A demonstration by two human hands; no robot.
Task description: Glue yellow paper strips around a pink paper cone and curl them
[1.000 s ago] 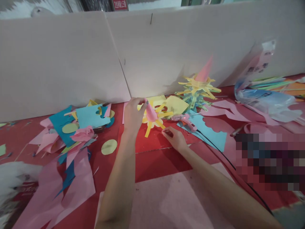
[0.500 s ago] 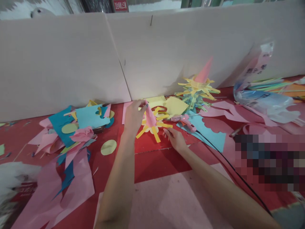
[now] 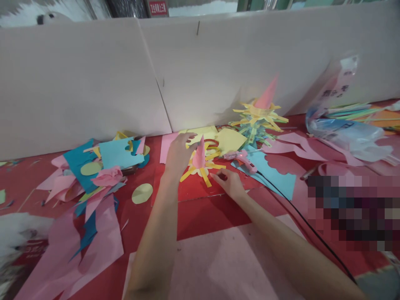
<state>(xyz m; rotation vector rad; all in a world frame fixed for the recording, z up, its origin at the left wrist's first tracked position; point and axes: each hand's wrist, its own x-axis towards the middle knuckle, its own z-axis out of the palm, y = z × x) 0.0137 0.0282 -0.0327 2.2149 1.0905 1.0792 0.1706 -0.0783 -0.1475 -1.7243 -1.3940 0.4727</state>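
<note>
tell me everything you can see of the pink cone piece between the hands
The pink cone, apparently paper, stands roughly upright, tapering to a narrow tip. Flat yellow paper strips splay out around its base, with paler scalloped edges between them. It sits over the red surface, between the left hand, close by its tip, and the right hand, near the strips. Contact with either hand is unclear.

Cone [image 3: 199, 160] pink; its strips [image 3: 205, 178] yellow (loose disc [image 3: 142, 193] paler); glue gun [image 3: 242, 156] pink; tabletop [image 3: 193, 221] red.
</note>
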